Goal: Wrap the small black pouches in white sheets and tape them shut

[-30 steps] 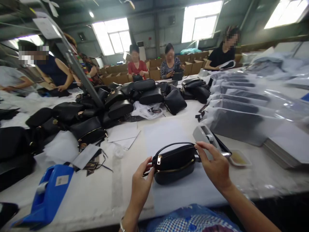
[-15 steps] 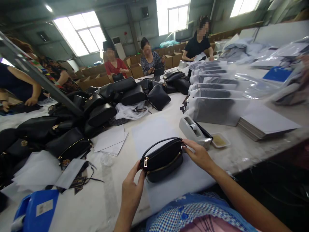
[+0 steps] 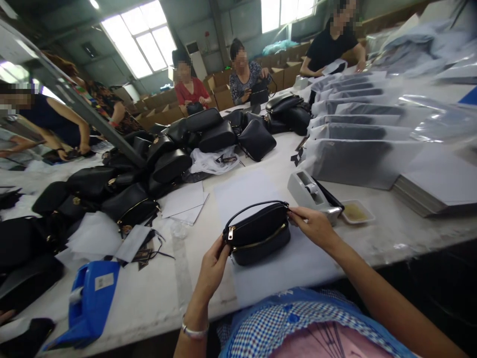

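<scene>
A small black handbag (image 3: 261,236) with gold zips and a thin top handle rests upright over white paper (image 3: 248,191) in front of me. My left hand (image 3: 215,261) pinches its left end beside the gold zip pull. At the opposite end my right hand (image 3: 312,226) grips the bag near the handle's base, fingers closed. Just beyond my right hand stands a grey tape dispenser (image 3: 311,191), with a shallow dish of yellowish stuff (image 3: 356,212) beside it. White sheets (image 3: 186,203) lie to the left of the bag.
Black handbags (image 3: 169,164) are heaped across the left and middle. A blue tape dispenser (image 3: 91,298) sits at the front left. White-wrapped items (image 3: 350,159) stand in a row at right, near stacked boards (image 3: 434,191). Several people work around the table; a slanted metal post (image 3: 93,114) rises at left.
My view has swung left, so the scene appears shifted rightward. Both hands keep hold of the handbag, which stays nearly in place on the paper.
</scene>
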Available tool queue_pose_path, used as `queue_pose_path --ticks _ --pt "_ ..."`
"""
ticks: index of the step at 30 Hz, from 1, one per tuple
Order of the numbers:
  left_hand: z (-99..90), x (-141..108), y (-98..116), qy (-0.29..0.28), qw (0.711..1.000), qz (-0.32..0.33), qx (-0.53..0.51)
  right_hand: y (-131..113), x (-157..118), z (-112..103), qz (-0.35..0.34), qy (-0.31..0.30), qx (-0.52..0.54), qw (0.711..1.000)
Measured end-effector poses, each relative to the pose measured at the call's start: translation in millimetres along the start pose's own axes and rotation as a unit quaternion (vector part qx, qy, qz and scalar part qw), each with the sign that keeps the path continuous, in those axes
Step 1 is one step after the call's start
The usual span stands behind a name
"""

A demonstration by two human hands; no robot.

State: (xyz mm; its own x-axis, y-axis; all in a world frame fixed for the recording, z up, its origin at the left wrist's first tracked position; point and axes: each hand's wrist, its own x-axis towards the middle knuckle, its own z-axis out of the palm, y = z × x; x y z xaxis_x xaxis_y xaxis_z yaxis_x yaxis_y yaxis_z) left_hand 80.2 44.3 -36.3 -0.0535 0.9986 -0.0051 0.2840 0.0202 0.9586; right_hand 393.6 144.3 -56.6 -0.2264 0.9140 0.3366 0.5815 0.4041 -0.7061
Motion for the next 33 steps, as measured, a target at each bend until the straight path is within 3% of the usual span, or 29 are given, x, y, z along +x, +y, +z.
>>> queue_pose_path --ticks 5,11,16,20,24,29,33 --pt "0.7 -4 1 0.011 0.999 -0.014 0.040 -3 0 -6 0.000 -0.002 -0.026 1.000" --pt "0.9 -16 -12 0.072 0.996 -0.049 0.017 -7 -4 -10 0.002 0.011 -0.051 0.999" --pt "10.0 -31 -23 0.097 0.995 -0.027 -0.018 -8 -5 -9 0.011 0.016 -0.067 0.998" --pt "20.4 -38 -22 0.137 0.990 -0.005 0.032 -7 -7 -14 0.014 0.011 -0.070 0.997" --pt "13.7 -38 -17 0.154 0.983 0.020 0.096 -10 -12 -28 0.028 0.008 -0.060 0.998" --pt "-8.7 -30 -13 0.204 0.939 0.096 0.259 -30 -22 -40 0.058 -0.016 -0.007 0.998" --pt "0.9 -34 -1 0.288 0.880 0.168 0.338 -43 -35 -43 0.068 -0.046 0.039 0.996"
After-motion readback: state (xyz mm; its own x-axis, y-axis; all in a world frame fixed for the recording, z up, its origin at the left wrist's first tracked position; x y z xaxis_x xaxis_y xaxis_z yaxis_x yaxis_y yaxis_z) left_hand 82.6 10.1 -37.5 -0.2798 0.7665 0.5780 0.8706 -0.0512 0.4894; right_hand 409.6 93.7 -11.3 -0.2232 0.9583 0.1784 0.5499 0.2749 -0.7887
